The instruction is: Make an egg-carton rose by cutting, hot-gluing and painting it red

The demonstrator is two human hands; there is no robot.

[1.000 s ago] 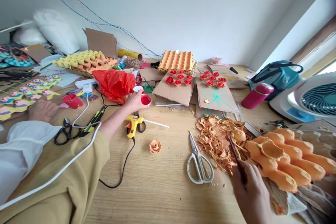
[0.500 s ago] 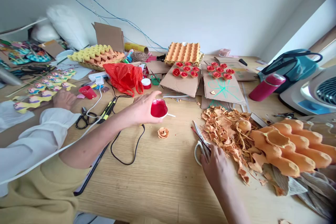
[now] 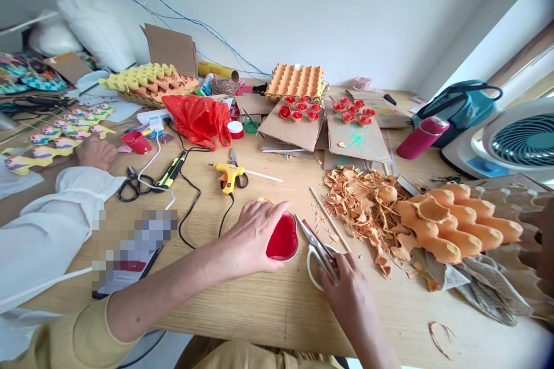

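My left hand [image 3: 253,236] grips a small dish of red paint [image 3: 283,237] by its side, above the front middle of the table. The carton rose is almost wholly hidden behind this hand. Just right of the dish, my right hand [image 3: 341,279] is closed on white-handled scissors [image 3: 318,256] and a dark red paintbrush [image 3: 312,234], both pointing up and left. A thin wooden stick [image 3: 331,220] lies beyond them. Behind my left hand rests a yellow glue gun [image 3: 228,176] with a white glue stick in it.
Carton scraps [image 3: 357,202] and an orange egg tray [image 3: 454,222] lie at the right. Red roses stand on cardboard [image 3: 294,131] behind. At the left are a phone [image 3: 134,259], black scissors [image 3: 134,183] and another person's hand [image 3: 97,153]. A pink bottle [image 3: 422,137] is back right.
My left hand has brought the dish nearer to me and to the right, uncovering the glue gun. My right hand and the scissors have shifted slightly left and down in view.
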